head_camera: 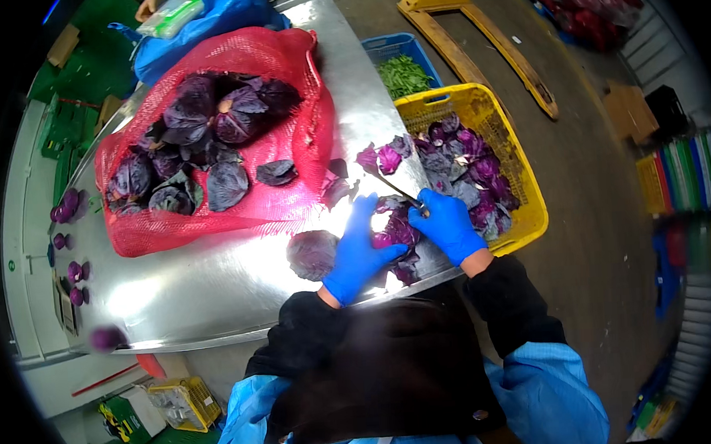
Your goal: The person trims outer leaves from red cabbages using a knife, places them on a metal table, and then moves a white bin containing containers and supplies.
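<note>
My left hand (363,249), in a blue glove, rests on a red cabbage piece (401,225) near the steel table's front right corner. In my right hand (452,223), also gloved in blue, is the handle of a knife (393,187), its blade pointing up and left over the table. Loose purple leaves lie around the cabbage and farther up the table. A whole red cabbage (313,255) sits just left of my left hand. Beyond it, a red mesh bag (258,209) lies spread out with several dark red cabbages (187,110) on it.
A yellow crate (532,200) of cabbage leaves stands against the table's right edge, with a blue crate (382,42) of green leaves behind it. A yellow pallet jack (441,12) is on the floor. Small purple cabbages (65,210) line the table's far left. Another person's hand (146,8) shows at top left.
</note>
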`<action>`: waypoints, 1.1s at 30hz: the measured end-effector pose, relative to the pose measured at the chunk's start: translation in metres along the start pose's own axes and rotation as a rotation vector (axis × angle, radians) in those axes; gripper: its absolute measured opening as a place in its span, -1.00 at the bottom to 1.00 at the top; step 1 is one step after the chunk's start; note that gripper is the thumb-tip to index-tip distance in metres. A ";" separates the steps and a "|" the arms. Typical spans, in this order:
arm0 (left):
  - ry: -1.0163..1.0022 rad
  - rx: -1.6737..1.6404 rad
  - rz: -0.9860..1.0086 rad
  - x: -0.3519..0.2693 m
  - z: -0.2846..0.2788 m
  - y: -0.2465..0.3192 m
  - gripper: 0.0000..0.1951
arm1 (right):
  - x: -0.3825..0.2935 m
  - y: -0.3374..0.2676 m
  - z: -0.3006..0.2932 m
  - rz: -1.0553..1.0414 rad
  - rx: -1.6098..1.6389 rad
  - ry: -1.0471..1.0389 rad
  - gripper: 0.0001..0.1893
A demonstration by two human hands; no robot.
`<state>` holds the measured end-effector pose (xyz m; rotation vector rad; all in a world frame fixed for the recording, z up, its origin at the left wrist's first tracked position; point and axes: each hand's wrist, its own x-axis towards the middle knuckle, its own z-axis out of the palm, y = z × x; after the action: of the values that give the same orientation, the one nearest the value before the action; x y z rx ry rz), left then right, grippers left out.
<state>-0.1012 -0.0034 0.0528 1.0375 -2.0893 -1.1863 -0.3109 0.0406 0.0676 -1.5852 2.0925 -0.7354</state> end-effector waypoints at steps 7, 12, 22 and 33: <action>-0.070 0.100 0.076 -0.003 0.003 0.003 0.10 | -0.014 0.072 -0.011 0.349 -0.247 0.038 -0.46; -0.156 0.026 0.103 0.011 0.002 0.011 0.19 | -0.017 -0.008 -0.017 0.049 0.383 -0.093 -0.36; -0.190 0.003 0.020 0.008 0.019 0.009 0.20 | -0.015 0.020 -0.030 0.302 0.609 -0.278 -0.58; -0.128 -0.060 0.059 0.000 0.019 0.006 0.20 | -0.030 0.046 0.001 0.077 0.457 0.004 -0.76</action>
<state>-0.1174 0.0076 0.0486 0.8870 -2.1514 -1.3087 -0.3361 0.0791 0.0381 -1.2448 1.8069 -1.0950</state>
